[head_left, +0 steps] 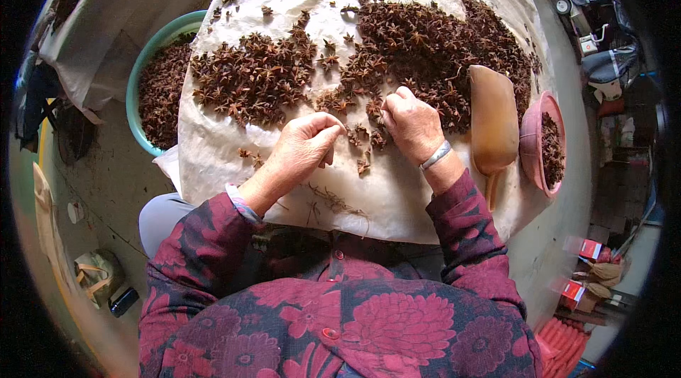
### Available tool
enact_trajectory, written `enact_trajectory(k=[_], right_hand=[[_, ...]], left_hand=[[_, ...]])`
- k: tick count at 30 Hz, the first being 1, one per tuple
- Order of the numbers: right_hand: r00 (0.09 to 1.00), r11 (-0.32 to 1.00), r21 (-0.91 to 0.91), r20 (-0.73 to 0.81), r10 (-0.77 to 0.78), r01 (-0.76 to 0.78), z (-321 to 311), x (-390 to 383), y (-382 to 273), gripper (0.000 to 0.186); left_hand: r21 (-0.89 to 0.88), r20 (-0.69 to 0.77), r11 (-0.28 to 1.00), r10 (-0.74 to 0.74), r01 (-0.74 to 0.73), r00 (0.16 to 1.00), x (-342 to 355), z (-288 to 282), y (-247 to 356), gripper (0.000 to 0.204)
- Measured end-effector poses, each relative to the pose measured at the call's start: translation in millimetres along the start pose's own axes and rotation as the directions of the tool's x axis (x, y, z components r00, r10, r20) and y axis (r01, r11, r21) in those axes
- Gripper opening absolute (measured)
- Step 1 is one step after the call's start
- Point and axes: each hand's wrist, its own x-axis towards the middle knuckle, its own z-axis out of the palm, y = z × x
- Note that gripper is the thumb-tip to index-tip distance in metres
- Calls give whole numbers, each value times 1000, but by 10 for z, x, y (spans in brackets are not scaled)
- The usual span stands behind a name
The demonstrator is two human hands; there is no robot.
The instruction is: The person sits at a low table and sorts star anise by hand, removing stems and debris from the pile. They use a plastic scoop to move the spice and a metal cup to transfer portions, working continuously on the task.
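Dried star anise lies in two heaps on a pale cloth-covered table: a smaller left pile (248,80) and a larger right pile (425,44). My left hand (301,147) is closed in a pinch at the near edge of the left pile; whatever its fingertips hold is hidden. Close to the big pile, my right hand (413,124) has its fingers curled together, and I cannot make out what is in them. Between the hands lie a few loose star anise pieces (360,140). Thin stalks (330,200) are scattered nearer to me.
A tan scoop (494,119) rests right of my right hand, its handle toward me. Beyond it stands a pink basket (533,147) with dark pieces inside. At the table's left is a green tub (135,97) full of brown pieces. A bag (99,275) sits on the floor.
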Motion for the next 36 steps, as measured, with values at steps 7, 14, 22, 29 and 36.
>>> enact_trajectory(k=[7, 14, 22, 29, 36], right_hand=[[986, 683, 712, 89, 143, -163, -254, -454, -462, 13], [882, -120, 922, 388, 266, -369, -172, -878, -829, 14], [946, -10, 952, 305, 106, -306, -181, -922, -873, 12], [972, 773, 610, -18, 236, -177, -234, -482, -403, 15], [957, 950, 123, -12, 290, -287, 75, -173, -314, 15]], left_hand=[[-87, 148, 996, -10, 23, 989, -147, 189, -19, 25], [-10, 269, 986, 163, -166, 949, -232, 330, -205, 16], [-488, 109, 871, -12, 64, 994, -146, 85, -47, 9], [-532, 41, 846, 21, 3, 999, -87, -57, 9, 18], [-438, 161, 894, -32, 100, 986, -104, 20, -71, 24]])
